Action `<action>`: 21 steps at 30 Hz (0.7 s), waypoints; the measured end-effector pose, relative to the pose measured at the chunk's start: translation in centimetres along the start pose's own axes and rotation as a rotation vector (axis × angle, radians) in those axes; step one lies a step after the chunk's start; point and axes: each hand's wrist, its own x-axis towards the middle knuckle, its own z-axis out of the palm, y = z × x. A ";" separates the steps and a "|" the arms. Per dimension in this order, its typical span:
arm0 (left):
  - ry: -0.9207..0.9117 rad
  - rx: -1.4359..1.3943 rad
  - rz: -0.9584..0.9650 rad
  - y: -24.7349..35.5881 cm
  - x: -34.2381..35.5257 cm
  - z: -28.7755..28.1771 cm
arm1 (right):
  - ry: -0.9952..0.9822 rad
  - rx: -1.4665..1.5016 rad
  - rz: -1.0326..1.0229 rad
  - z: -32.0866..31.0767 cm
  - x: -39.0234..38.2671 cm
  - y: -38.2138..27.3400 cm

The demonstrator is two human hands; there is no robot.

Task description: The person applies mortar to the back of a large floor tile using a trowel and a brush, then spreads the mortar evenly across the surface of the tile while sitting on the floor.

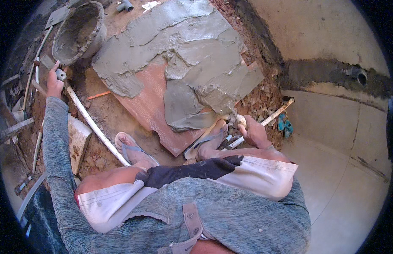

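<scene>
Wet grey mortar (205, 46) lies in thick, uneven layers over a reddish ribbed tile or board (141, 101), bare in its middle and at its near corner. My right hand (256, 134) is closed round the pale handle of a trowel (240, 121). Its metal shank reaches the near right edge of the mortar; the blade cannot be made out. At the far left my left hand (55, 82) is closed against a pale rounded knob (61, 75), near the upper end of a long white pipe (92, 122). What that hand grips is partly hidden.
A mortar-crusted bucket (101, 36) stands at the far left. My sandalled feet (135, 148) are by the board's near edge. A white pipe (279, 112) and blue fittings (285, 125) lie right, before a wall with a pipe opening (362, 77). A broken slab (77, 139) leans left.
</scene>
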 end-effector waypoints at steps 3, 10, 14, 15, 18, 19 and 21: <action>-0.051 -0.026 0.000 -0.4 -0.4 0.0 | -0.012 0.009 0.066 0.1 0.5 0.9; 0.008 -0.009 -0.041 0.3 0.1 -0.4 | -0.033 -0.029 0.205 0.2 1.7 3.8; -0.050 -0.022 -0.019 -1.0 0.1 1.1 | -0.100 0.382 0.105 4.1 0.6 5.9; -0.025 -0.013 -0.016 -1.2 -0.3 1.8 | -0.119 0.433 0.082 4.7 -0.2 6.1; 0.003 -0.012 -0.010 -0.1 -0.4 0.3 | -0.359 0.613 0.168 4.6 -0.1 3.4; 0.016 -0.015 -0.003 -0.2 -0.3 0.4 | -0.383 0.612 0.152 4.5 -0.2 2.6; 0.014 -0.021 0.006 -0.6 -0.3 1.1 | -0.394 0.554 0.102 4.8 -0.9 1.7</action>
